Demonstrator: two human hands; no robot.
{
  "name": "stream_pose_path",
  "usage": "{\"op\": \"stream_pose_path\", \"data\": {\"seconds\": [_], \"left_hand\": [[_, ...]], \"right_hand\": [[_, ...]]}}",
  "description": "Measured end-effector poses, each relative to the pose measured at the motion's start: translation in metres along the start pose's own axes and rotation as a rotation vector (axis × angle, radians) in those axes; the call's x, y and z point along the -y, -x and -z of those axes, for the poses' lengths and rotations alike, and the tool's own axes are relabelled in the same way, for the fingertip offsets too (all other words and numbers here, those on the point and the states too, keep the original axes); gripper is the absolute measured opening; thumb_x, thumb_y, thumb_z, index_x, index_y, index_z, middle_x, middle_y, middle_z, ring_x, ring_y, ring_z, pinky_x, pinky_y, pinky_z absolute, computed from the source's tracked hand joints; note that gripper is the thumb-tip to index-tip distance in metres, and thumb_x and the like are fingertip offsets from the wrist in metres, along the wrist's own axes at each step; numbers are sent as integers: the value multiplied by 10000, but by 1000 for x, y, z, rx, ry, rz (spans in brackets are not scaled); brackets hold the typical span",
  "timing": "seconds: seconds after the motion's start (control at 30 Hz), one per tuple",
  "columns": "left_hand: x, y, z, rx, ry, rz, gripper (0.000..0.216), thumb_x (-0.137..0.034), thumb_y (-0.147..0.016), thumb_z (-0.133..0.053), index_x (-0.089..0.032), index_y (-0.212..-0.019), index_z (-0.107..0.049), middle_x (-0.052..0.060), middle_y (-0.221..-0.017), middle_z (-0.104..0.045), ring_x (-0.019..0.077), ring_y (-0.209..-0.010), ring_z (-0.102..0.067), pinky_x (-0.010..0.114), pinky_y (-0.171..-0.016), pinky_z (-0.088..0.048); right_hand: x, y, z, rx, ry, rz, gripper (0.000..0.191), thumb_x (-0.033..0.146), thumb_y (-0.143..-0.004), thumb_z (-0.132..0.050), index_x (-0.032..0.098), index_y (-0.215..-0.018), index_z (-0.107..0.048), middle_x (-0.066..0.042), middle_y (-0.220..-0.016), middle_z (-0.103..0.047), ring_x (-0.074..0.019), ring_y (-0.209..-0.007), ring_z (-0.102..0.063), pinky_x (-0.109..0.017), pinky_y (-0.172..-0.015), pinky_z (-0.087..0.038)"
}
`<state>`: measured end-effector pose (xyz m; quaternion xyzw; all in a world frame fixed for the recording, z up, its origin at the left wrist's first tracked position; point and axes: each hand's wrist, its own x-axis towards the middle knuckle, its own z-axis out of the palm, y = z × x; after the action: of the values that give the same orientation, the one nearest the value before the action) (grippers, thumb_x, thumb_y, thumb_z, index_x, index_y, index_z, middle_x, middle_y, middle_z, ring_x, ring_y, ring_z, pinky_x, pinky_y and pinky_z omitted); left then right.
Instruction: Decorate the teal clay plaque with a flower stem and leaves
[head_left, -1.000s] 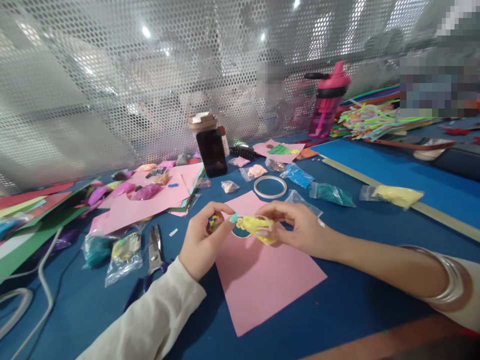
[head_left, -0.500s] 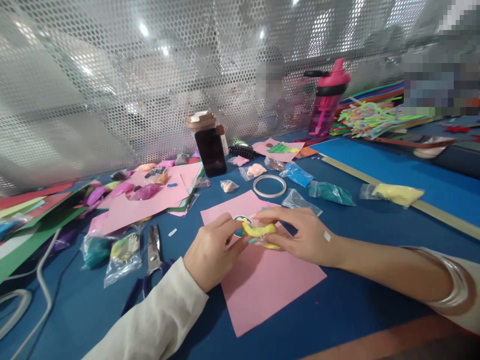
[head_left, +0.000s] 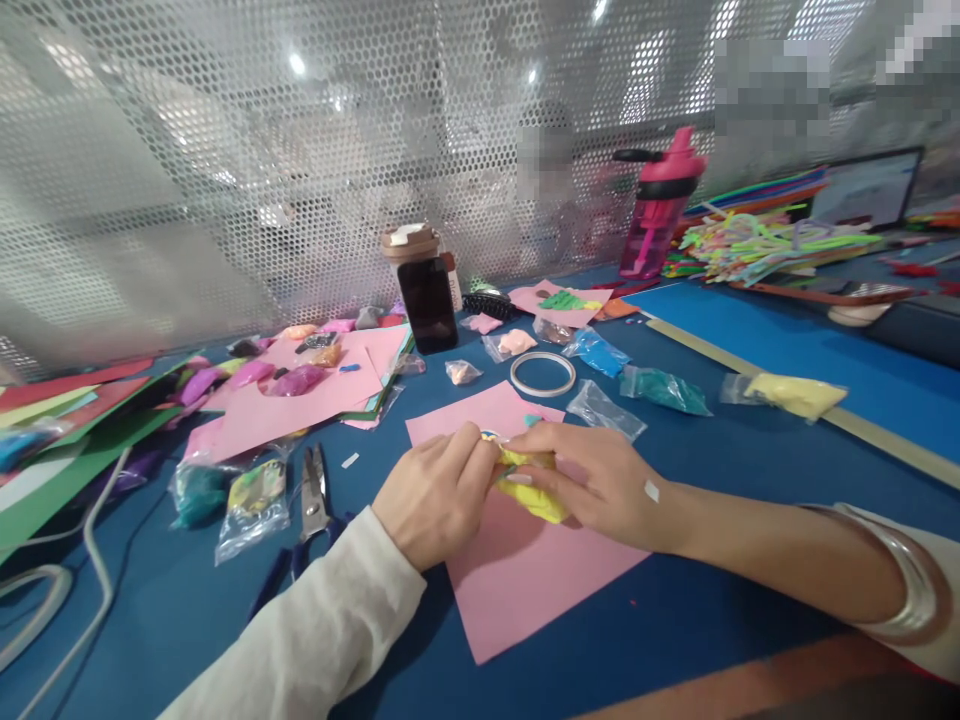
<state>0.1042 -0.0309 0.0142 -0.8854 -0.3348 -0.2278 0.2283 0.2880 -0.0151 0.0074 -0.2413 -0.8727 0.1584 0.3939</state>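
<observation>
My left hand (head_left: 436,492) and my right hand (head_left: 604,482) meet over a pink paper sheet (head_left: 525,600). Between their bent fingers is a lump of yellow modelling clay (head_left: 541,502), gripped from both sides. The right thumb lies across the top of the clay; the left fingertips are partly hidden behind the knuckles. A bit of teal (head_left: 532,420) shows just beyond the right fingers. Something round with a blue edge peeks out above the left fingertips, mostly covered.
Scissors (head_left: 313,495) lie left of the sheet, near a bagged yellow piece (head_left: 255,495). Beyond the sheet are a tape ring (head_left: 543,374), bagged teal clay (head_left: 664,389) and a dark cup (head_left: 426,300). A pink bottle (head_left: 660,215) and pipe cleaners (head_left: 765,243) stand back right.
The yellow clay has turned and now shows a broader face below the right fingers. The left fingers have curled in closer. The view has shifted slightly.
</observation>
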Motion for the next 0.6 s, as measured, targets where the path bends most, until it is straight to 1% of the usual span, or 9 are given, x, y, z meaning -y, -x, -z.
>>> {"op": "stream_pose_path", "data": {"seconds": [0.07,0.17,0.2,0.27,0.37,0.4,0.43,0.5,0.6], "left_hand": [[3,-1,2,-37,-47,-50,235,-155,-875,-313,-158,-704,-475,17,-617,-463,134,-516,-449,245,-482,-376],[13,1,5,-67,-46,-42,189,-130,-849,-342,-163,-719,-475,17,-626,-468,136,-540,-453,245,-507,-375],[17,2,6,-82,-43,1,177,-116,-839,-337,-163,-732,-469,19,-640,-467,135,-541,-446,245,-502,-366],[27,5,9,-143,-9,178,170,-107,-833,-320,-170,-725,-437,12,-642,-442,128,-531,-417,244,-488,-335],[36,9,11,-233,285,583,272,-203,-882,-286,-193,-615,-342,-31,-550,-360,101,-486,-357,234,-476,-290],[35,10,10,-233,413,677,319,-249,-896,-273,-192,-584,-313,-40,-518,-337,93,-470,-339,230,-471,-281],[34,10,10,-218,523,730,351,-289,-903,-265,-190,-568,-298,-46,-497,-323,86,-454,-326,227,-462,-272],[27,9,8,-159,668,775,361,-342,-899,-291,-187,-574,-323,-55,-490,-337,75,-442,-334,217,-454,-272],[14,6,7,-34,727,744,267,-332,-886,-341,-186,-681,-433,-59,-524,-420,68,-449,-390,202,-471,-308]], "right_hand": [[0,1,0,-20,20,23,109,214,-851,-459,176,-933,-520,-32,-781,-632,-121,-671,-579,-230,-617,-445],[-2,2,2,-25,34,23,97,198,-852,-439,174,-908,-515,-31,-773,-625,-116,-653,-567,-227,-611,-432],[-3,2,4,-25,39,13,101,198,-852,-433,172,-903,-516,-33,-775,-623,-116,-651,-564,-226,-609,-427],[-5,2,7,-19,44,-9,109,198,-849,-426,166,-891,-520,-40,-780,-619,-117,-654,-560,-225,-598,-417],[-7,1,12,-8,29,-49,112,199,-835,-430,155,-876,-525,-45,-786,-607,-120,-667,-551,-224,-585,-406],[-7,0,13,-5,14,-67,115,202,-834,-428,155,-874,-524,-42,-786,-603,-119,-668,-547,-223,-583,-403],[-7,0,14,-5,-4,-85,119,207,-836,-422,156,-873,-524,-40,-789,-599,-118,-670,-543,-223,-586,-402],[-5,-1,14,9,-43,-110,140,222,-844,-404,156,-872,-524,-40,-801,-595,-119,-689,-539,-229,-607,-403],[-2,0,12,36,-61,-131,172,261,-845,-413,145,-855,-541,-45,-795,-586,-125,-708,-534,-243,-638,-397]]}}
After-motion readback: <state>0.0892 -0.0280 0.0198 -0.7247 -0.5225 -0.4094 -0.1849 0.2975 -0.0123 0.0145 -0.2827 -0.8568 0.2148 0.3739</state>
